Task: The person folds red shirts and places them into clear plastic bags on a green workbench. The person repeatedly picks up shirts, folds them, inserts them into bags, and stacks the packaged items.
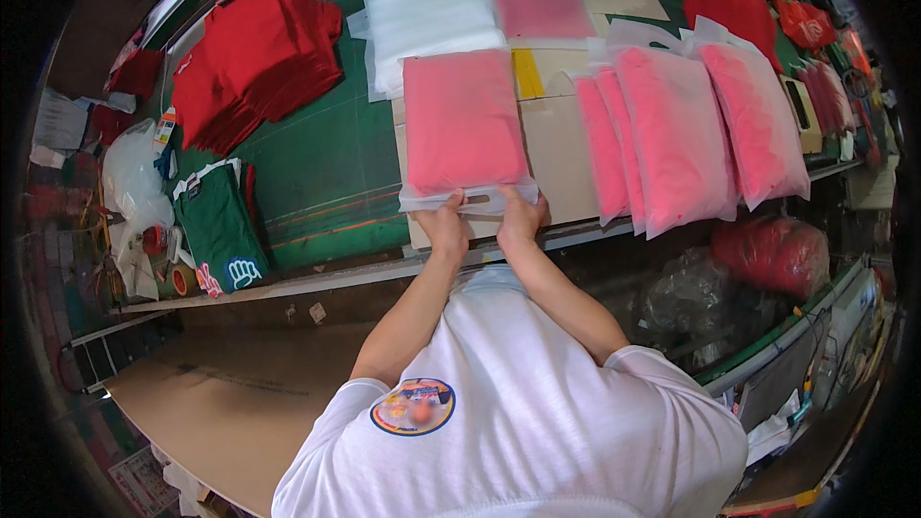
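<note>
A frosted plastic bag (463,120) with a folded red garment inside lies flat before me on brown cardboard (561,149). Its handle strip, with a cut-out slot, points toward me. My left hand (445,223) pinches the left part of that strip, thumb on top. On the right part, beyond the slot, my right hand (521,215) grips the same strip; its lower fingers are hidden beneath. To the right, several filled bags (676,134) of the same kind lean over one another. Behind my bag lies a stack of white frosted bags (432,14).
Piles of folded red shirts (254,58) lie left on the green table (331,187), beside a green shirt (223,230). A flat bagged garment (542,0) and another red pile (731,10) are farther back. A tape roll (182,279) sits near the table's front edge.
</note>
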### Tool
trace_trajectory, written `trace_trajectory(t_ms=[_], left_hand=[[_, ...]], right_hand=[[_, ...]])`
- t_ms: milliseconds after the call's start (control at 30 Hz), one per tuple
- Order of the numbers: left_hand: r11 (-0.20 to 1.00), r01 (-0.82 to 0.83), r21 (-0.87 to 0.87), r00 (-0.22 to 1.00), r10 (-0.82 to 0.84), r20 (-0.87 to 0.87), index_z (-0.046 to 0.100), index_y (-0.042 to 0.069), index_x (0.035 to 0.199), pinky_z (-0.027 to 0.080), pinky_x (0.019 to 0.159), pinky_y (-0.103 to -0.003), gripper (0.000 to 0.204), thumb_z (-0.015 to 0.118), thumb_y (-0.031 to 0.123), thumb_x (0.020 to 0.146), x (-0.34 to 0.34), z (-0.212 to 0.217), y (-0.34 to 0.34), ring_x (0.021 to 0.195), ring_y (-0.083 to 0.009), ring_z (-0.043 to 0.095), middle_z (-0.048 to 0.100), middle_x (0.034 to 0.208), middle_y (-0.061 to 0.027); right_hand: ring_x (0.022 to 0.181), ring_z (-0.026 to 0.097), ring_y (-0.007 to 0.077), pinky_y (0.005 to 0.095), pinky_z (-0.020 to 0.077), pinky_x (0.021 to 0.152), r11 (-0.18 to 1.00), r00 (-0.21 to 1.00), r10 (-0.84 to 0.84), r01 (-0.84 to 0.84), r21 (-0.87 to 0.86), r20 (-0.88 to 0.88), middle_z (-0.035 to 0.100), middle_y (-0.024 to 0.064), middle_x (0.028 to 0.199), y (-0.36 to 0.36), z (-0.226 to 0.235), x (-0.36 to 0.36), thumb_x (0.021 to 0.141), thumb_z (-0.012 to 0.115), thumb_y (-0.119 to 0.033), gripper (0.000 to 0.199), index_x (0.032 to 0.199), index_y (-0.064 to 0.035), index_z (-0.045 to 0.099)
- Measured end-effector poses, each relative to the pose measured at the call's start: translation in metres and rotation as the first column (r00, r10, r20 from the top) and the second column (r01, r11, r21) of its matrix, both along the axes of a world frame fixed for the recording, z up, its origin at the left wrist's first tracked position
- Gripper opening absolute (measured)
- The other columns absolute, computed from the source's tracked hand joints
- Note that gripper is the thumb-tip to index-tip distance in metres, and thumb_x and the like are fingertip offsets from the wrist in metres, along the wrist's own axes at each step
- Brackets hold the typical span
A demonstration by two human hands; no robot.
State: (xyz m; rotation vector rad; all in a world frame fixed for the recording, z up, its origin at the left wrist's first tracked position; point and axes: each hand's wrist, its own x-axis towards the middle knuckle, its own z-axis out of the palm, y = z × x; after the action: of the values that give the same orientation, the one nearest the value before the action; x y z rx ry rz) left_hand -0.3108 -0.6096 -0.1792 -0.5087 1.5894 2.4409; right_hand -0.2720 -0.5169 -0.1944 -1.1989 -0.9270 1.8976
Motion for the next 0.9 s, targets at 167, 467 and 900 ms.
trace_trajectory(t_ms=[167,467,900], left_hand=[[0.999,-0.038,-0.019,0.996,0.037,-0.079,0.052,0.002,0.130,0.054,0.073,-0.035,0.051,0.066,-0.018,0.085,-0.007,-0.009,-0.008,0.088,-0.0203,0.063,0.063,0.112,-0.0086],[0.997,-0.049,-0.051,0.998,0.047,-0.047,0.054,0.002,0.126,0.053,0.069,-0.034,0.048,0.067,-0.018,0.084,-0.014,-0.014,-0.016,0.085,-0.0196,0.064,0.064,0.108,-0.0087],[0.991,-0.133,0.023,0.991,0.132,0.036,0.041,0.000,0.133,0.055,0.088,-0.035,0.062,0.073,-0.013,0.082,-0.032,-0.040,-0.062,0.098,-0.0226,0.065,0.064,0.117,-0.0109]], right_hand=[[0.111,0.062,0.0239,0.0353,0.0489,0.099,0.992,0.989,0.116,-0.111,-0.053,0.088,0.064,0.0168,0.121,0.009,0.000,0.008,0.070,0.084,0.003,0.066,0.128,0.0070,0.052],[0.114,0.061,0.0264,0.0367,0.0496,0.100,0.997,0.994,0.069,-0.066,-0.031,0.082,0.059,0.0222,0.122,0.023,-0.018,0.025,0.077,0.083,-0.002,0.073,0.135,0.0040,0.039],[0.097,0.066,0.0219,0.0329,0.0524,0.091,0.939,0.940,0.318,-0.294,-0.178,0.123,0.066,0.0149,0.107,0.052,-0.015,0.036,0.086,0.075,-0.002,0.051,0.130,0.0063,0.050]])
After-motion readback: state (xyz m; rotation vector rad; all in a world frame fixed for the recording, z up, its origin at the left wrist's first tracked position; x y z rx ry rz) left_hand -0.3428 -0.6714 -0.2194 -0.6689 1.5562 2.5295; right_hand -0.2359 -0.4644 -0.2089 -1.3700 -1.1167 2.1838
